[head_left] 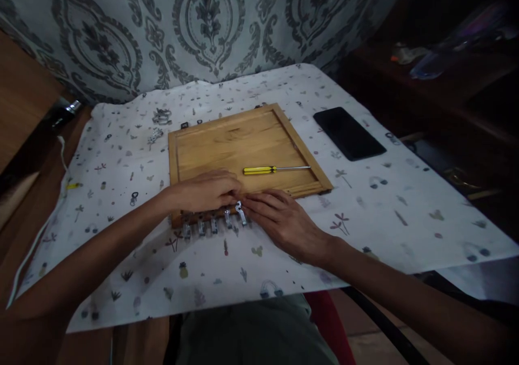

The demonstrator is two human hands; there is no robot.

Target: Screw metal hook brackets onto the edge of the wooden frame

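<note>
A framed wooden board (227, 148) lies on the table, with a row of metal hooks (201, 227) along its near edge. At the right end of that row, one metal hook (241, 213) sits at a slant. My left hand (208, 190) rests over the near edge, fingers curled and pinched; what they pinch is too small to make out. My right hand (287, 224) comes from the other side, its fingers together and their tips against the slanted hook. On the board lies a yellow-handled screwdriver (259, 170), its shaft pointing right.
Loose metal hooks (162, 116) and small hardware (155, 135) lie left of the board's far corner. A dark phone (348, 133) lies to the right. The patterned tablecloth (373, 213) covers the table; a curtain (211, 24) hangs behind. A white cable (40, 230) runs along the left.
</note>
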